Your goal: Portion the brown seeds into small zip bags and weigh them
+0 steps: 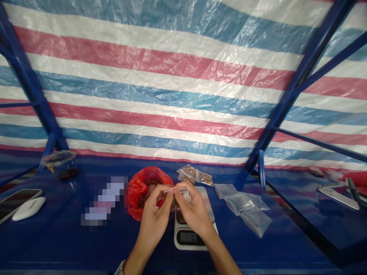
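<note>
My left hand [157,211] and my right hand [192,209] meet in the middle, thumbs and fingers pinched along the top edge of a small clear zip bag [173,204]. Most of this bag is hidden behind my fingers. Below and behind my right hand is a white digital kitchen scale [197,246] with a dark display. Beside my left hand stands an open red plastic bag [134,208] holding small brown pieces. Beyond the scale lie filled zip bags [205,178] with brown contents. To the right, several flat zip bags [241,202] overlap on the blue table [86,248].
At the left are a lidded clear plastic cup [67,168] with dark liquid, a phone [20,200] and a white rounded object [28,209]. A blurred patch [104,202] covers something near the red bag. Blue metal posts [286,103] stand before a striped tarp [160,84].
</note>
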Motion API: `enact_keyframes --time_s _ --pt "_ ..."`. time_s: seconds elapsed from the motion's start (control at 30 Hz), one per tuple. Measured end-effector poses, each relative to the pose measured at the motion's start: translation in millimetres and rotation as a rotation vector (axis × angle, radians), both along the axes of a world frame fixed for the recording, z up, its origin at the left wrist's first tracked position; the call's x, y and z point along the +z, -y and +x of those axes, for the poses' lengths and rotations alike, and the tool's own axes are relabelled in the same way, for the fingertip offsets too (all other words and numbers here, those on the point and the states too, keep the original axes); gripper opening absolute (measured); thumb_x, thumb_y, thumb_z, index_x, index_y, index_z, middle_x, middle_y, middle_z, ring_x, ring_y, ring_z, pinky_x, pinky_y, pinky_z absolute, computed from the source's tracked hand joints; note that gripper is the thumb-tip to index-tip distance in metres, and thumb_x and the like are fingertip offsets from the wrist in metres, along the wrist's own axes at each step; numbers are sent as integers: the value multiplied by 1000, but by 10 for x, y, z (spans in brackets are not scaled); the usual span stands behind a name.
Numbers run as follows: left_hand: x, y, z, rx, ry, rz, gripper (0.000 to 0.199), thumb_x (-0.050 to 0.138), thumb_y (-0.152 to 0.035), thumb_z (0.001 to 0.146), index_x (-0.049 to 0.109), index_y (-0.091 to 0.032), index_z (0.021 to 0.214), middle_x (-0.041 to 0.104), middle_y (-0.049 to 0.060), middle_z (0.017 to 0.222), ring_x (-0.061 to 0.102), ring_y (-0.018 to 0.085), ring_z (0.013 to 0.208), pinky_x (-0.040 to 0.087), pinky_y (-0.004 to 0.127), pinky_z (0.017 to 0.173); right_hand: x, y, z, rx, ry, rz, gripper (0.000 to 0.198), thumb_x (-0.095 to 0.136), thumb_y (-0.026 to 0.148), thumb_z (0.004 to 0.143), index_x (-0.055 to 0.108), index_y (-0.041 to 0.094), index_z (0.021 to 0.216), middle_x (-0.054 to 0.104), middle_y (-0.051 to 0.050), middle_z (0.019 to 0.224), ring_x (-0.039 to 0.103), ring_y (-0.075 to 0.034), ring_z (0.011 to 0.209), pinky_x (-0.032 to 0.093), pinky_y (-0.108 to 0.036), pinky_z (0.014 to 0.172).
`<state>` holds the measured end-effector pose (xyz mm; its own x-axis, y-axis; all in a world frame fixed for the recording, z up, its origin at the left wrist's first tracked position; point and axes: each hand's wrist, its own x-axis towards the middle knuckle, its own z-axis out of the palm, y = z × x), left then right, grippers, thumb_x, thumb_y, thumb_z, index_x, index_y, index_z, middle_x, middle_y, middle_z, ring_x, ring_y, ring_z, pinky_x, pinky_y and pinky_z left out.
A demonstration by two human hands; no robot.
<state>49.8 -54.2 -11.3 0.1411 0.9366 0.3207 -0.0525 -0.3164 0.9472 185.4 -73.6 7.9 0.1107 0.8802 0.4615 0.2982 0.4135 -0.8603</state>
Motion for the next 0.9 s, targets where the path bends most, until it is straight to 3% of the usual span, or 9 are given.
enact_keyframes --time_s 0.1,0.3,0.5,0.63,0.77,0.87,0.9 --pt "33 9 42 10 21 11 28 66 -49 96 67 -21 94 77 7 113 74 22 102 59 33 93 39 -1 33 -7 -66 -15 21 63 40 97 73 22 91 74 -2 93 69 -19 91 54 -30 88" --pt "16 -32 -10 54 77 -67 38 67 -57 92 72 -20 102 78 9 114 73 26 109 55 39 104 92 -20 26 100 -199 -117 28 71 47 92 77 20 91 75 -1 86 63 -17 80 50 -28 76" --pt "-71 -73 -92 96 212 -180 42 82 -60 76 71 -20 79 77 7 115 73 25 100 59 33 88 -29 -34 -52 113 -191 -195 26 74 44 88 77 19 86 68 1 76 51 -13 69 40 -26 63" --pt "-62 -44 -40 149 207 -228 49 79 -65 77 77 -22 99 77 6 114 71 25 104 57 33 93 -52 -12 -28 90 -168 -196 21 73 40 88 77 19 85 69 1 77 54 -14 71 41 -27 66" --pt "-50 -89 -49 321 188 -205 58 62 -73 86 76 -21 108 78 6 111 71 24 103 54 33 92 -57 -101 320 -168 -121 -123 28 67 46 90 76 19 87 73 -3 82 59 -18 73 45 -29 68" --pt "-85 -186 -113 404 272 -240 58 59 -72 86 74 -19 101 78 7 103 71 23 92 54 32 81 -94 -296 752 -600 57 -12 36 57 49 96 76 18 101 76 -9 97 65 -23 83 50 -34 80" --pt "-105 -219 -137 410 289 -257 57 59 -71 85 74 -18 99 77 7 99 71 23 89 55 32 78 -113 -380 888 -674 168 -36 39 51 47 99 75 17 106 76 -12 104 67 -25 89 51 -36 84"
